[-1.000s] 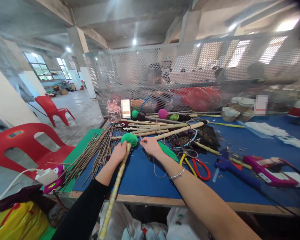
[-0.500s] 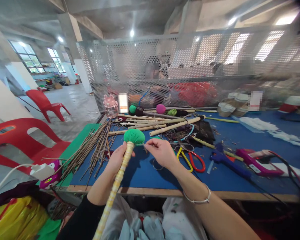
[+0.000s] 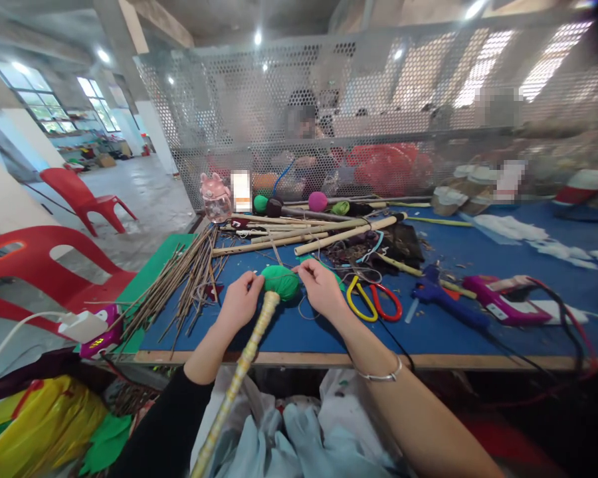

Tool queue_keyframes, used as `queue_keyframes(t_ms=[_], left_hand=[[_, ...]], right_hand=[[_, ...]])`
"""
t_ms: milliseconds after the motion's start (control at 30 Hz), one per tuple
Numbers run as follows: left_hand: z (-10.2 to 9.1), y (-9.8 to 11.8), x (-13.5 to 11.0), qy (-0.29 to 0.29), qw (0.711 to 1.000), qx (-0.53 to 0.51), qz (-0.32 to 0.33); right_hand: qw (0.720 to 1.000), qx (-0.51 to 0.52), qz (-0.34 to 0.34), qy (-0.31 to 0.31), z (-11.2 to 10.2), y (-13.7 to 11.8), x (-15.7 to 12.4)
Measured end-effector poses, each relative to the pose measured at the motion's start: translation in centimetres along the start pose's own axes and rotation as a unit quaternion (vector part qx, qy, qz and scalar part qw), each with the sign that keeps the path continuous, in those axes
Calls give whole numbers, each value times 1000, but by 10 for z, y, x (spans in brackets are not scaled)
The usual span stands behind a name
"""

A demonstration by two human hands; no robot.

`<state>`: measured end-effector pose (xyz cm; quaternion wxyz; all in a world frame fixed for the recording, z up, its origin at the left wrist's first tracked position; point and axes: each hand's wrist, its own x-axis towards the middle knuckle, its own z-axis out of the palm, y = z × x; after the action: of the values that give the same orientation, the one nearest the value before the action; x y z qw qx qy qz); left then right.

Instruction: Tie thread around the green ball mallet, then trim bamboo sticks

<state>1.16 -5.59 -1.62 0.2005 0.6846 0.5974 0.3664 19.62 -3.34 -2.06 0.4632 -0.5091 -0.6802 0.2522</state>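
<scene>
A mallet-like stick [image 3: 242,370], wrapped in yellow and white bands, leans from my lap up to the table, topped by a green cloth-covered ball [image 3: 280,281]. At the ball's left side my left hand [image 3: 240,300] is closed in a pinch. On the right side my right hand [image 3: 322,289] pinches too, its fingertips close to the ball. Between them a thin string [image 3: 282,274] seems to cross the ball. Right of my right hand lie scissors [image 3: 363,300] with one yellow and one red handle loop.
Thin brown twigs [image 3: 182,285] lie at the left. Bamboo sticks [image 3: 346,236] and several ball-headed sticks are behind. A blue glue gun [image 3: 446,302] and a magenta power strip [image 3: 503,302] sit at the right. A perforated metal screen [image 3: 259,99] stands beyond, a person behind it.
My left hand has let go of the stick and now pinches at the ball's left side. The ball has shifted slightly right and down. My right hand stays pinched beside it.
</scene>
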Motion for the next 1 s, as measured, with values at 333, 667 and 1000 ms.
queue_keyframes(t_ms=[333, 667, 1000], left_hand=[[9, -9, -16, -9, 999, -25, -26], [3, -9, -9, -53, 991, 119, 19], [-22, -14, 2, -228, 953, -173, -98]], right_hand=[[997, 17, 58, -53, -7, 1, -24], [976, -155, 85, -125, -7, 8, -29], [981, -84, 106, -137, -8, 12, -25]])
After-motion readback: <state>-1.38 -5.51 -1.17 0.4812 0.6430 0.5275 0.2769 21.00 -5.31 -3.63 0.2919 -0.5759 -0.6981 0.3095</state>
